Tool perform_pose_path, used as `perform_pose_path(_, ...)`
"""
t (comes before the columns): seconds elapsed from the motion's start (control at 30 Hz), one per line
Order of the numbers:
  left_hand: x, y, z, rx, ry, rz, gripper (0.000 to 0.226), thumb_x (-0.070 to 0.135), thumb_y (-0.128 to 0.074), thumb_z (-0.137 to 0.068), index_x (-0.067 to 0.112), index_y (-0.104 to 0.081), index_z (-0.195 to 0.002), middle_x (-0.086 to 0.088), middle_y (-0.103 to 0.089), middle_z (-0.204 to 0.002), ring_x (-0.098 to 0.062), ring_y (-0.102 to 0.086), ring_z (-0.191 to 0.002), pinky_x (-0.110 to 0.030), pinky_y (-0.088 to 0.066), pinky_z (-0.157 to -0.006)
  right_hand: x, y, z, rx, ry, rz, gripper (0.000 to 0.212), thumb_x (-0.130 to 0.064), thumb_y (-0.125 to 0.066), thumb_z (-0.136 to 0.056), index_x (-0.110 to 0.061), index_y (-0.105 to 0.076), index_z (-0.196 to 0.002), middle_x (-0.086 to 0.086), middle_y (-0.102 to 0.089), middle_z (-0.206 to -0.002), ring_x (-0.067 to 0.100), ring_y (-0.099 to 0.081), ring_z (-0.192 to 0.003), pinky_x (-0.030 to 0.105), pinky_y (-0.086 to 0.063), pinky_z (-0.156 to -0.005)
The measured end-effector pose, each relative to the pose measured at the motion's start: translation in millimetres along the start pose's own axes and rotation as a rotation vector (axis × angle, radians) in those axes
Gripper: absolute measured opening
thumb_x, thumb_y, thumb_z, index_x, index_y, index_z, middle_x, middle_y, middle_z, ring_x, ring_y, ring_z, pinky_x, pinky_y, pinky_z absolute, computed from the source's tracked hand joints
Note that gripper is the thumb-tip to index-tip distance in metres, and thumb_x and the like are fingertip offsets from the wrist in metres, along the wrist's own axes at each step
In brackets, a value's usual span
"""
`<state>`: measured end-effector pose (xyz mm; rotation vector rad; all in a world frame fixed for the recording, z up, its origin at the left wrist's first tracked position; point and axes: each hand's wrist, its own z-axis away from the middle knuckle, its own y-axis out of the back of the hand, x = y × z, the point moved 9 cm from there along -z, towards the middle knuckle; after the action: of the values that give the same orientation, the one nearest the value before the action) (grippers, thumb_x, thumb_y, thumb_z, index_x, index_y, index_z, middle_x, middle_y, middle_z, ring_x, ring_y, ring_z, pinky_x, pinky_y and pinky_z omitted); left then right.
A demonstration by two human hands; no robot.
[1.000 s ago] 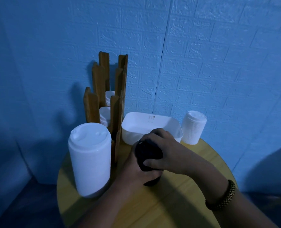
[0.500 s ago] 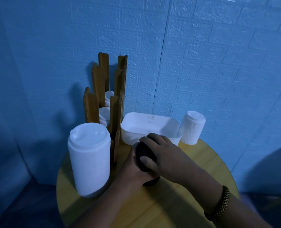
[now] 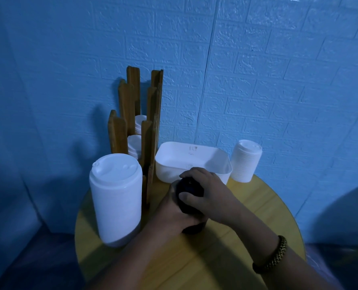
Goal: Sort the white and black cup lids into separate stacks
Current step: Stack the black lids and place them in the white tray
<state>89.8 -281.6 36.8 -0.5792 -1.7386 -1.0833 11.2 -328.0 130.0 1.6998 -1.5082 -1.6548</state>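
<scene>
Both hands are on the black stack (image 3: 191, 197) in the middle of the worktop (image 3: 247, 208), just near of the white tub (image 3: 191, 159). The left hand (image 3: 173, 214) wraps it from the left side, fingers curled closed around the column. The right hand (image 3: 210, 195) sits over the top, thumb pressing the near face and fingers (image 3: 191, 172) hooked over the far edge, closed on the upper lids. Whether the top lid is seated or loose I cannot tell; the hands cover the seam.

The white lids are well apart from this: a tall white stack (image 3: 116, 197) stands at the near left, a shorter ribbed one (image 3: 246, 161) at the far right by the wall, and more sit in the wooden rack (image 3: 136, 114) behind.

The step looks like squaring up the black column. To do it well, I'd say keep the left hand low as a brace so the base does not skid on the smooth wood, and press straight down from above, not sideways. Nested lids jam if tilted, so line the rims first. The tub is close on the far side; a shove that way would knock it.
</scene>
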Motion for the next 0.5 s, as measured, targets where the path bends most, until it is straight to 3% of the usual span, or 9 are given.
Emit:
perform_pose_path(0.07, 1, 7, 8, -0.001, 0.008, 0.046, 0.091, 0.031, -0.090, -0.074, 0.054, -0.027, -0.137, 0.031, -0.049, -0.122, 0.003, -0.051, -0.113, -0.010, -0.047, -0.081, -1, 2, 0, -0.042, 0.039, -0.063, 0.044, -0.044, -0.071, -0.082, -0.039, -0.057, -0.123, -0.022, -0.054, -0.120, 0.007, -0.049, -0.115, 0.033, -0.044, -0.099)
perform_pose_path(0.17, -6, 5, 10, -0.025, 0.015, 0.087, 0.089, 0.031, -0.089, -0.075, 0.054, -0.029, -0.136, 0.027, -0.052, -0.124, 0.001, -0.054, -0.116, -0.013, -0.051, -0.080, 0, 5, 1, -0.074, 0.062, -0.191, 0.045, -0.036, -0.078, -0.083, -0.033, -0.060, -0.124, -0.022, -0.056, -0.116, 0.002, -0.053, -0.113, 0.028, -0.047, -0.096)
perform_pose_path(0.3, -1, 6, 11, -0.014, 0.017, 0.104, 0.088, 0.037, -0.089, -0.070, 0.058, -0.029, -0.130, 0.027, -0.053, -0.123, 0.001, -0.055, -0.115, -0.014, -0.051, -0.080, 10, 3, 5, -0.079, -0.042, -0.299, 0.067, -0.038, -0.084, -0.077, -0.040, -0.049, -0.135, -0.023, -0.054, -0.126, -0.001, -0.050, -0.120, 0.031, -0.047, -0.103)
perform_pose_path(0.37, 3, 7, 12, 0.029, 0.033, 0.047, 0.092, 0.036, -0.090, -0.071, 0.057, -0.025, -0.133, 0.034, -0.047, -0.116, 0.006, -0.051, -0.107, -0.011, -0.048, -0.078, 10, 1, 5, -0.028, -0.076, -0.194, 0.081, -0.044, -0.082, -0.074, -0.043, -0.038, -0.142, -0.022, -0.052, -0.132, 0.003, -0.046, -0.124, 0.031, -0.044, -0.105)
perform_pose_path(0.5, -13, 1, 9, 0.057, 0.143, 0.085, 0.094, 0.041, -0.091, -0.063, 0.054, -0.031, -0.134, 0.031, -0.051, -0.124, -0.005, -0.055, -0.121, -0.023, -0.052, -0.093, -5, -1, 5, 0.086, -0.060, 0.022, 0.091, -0.044, -0.076, -0.076, -0.038, -0.024, -0.151, -0.019, -0.049, -0.139, 0.008, -0.036, -0.128, 0.024, -0.037, -0.097)
